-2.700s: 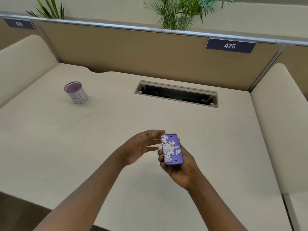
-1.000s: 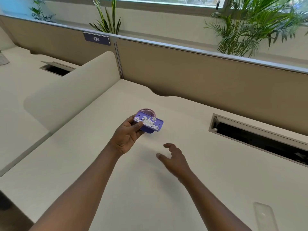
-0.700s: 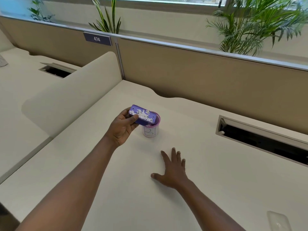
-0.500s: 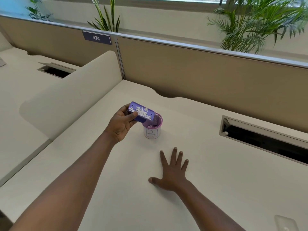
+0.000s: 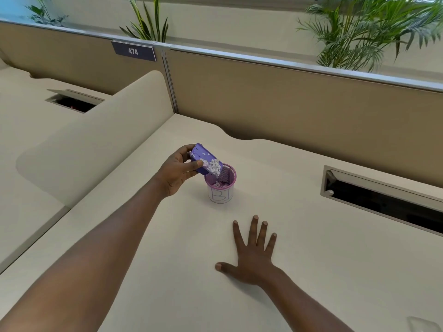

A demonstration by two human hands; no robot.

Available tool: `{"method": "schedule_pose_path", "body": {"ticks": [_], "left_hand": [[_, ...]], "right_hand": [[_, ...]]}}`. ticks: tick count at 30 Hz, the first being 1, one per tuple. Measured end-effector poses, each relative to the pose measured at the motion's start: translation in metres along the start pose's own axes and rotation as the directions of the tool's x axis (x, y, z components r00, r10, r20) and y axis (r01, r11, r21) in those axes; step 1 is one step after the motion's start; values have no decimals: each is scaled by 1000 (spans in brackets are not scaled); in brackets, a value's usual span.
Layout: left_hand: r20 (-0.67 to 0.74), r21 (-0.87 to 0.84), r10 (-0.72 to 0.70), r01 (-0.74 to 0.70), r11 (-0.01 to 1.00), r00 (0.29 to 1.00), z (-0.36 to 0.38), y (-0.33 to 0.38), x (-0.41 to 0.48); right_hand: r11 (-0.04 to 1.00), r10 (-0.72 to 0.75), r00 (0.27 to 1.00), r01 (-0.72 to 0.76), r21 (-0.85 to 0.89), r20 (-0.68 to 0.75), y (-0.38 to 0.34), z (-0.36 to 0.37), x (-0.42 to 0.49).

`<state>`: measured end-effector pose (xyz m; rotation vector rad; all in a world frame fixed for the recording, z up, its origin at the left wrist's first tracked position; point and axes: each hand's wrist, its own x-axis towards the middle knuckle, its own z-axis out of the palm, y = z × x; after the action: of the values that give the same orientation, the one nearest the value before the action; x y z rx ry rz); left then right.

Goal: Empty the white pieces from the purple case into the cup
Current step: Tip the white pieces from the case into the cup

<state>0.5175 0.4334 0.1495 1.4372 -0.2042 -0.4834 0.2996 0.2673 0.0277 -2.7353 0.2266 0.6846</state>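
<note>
My left hand (image 5: 177, 170) grips the purple case (image 5: 202, 157) and holds it tilted steeply, its low end over the rim of the cup (image 5: 221, 190). The cup is white with a purple rim and blue lettering and stands upright on the desk. White pieces (image 5: 212, 166) have slid to the case's low end, and some lie inside the cup. My right hand (image 5: 254, 252) rests flat on the desk in front of the cup, fingers spread, holding nothing.
The cream desk (image 5: 311, 271) has an open cable slot (image 5: 383, 200) at the right. A rounded divider panel (image 5: 96, 135) stands to the left, and a tan partition (image 5: 287, 106) runs along the back with plants behind it.
The case passed from my right hand to my left and went over to the cup. It has tilted more steeply, and pieces have slid down into the cup. My right hand settled flat on the desk.
</note>
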Motion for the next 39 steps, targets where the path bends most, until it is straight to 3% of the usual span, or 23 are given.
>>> {"method": "schedule_pose_path", "body": {"ticks": [13, 20, 39], "left_hand": [[71, 195, 5, -19, 981, 997, 5, 6, 7], [106, 396, 9, -50, 917, 994, 7, 14, 8], [158, 666, 18, -120, 737, 987, 19, 20, 8]], "right_hand": [[1000, -5, 1000, 6, -13, 17, 0, -1, 0], [1000, -3, 1000, 3, -2, 9, 1, 1, 1], [1000, 6, 1000, -6, -4, 9, 0, 1, 1]]}}
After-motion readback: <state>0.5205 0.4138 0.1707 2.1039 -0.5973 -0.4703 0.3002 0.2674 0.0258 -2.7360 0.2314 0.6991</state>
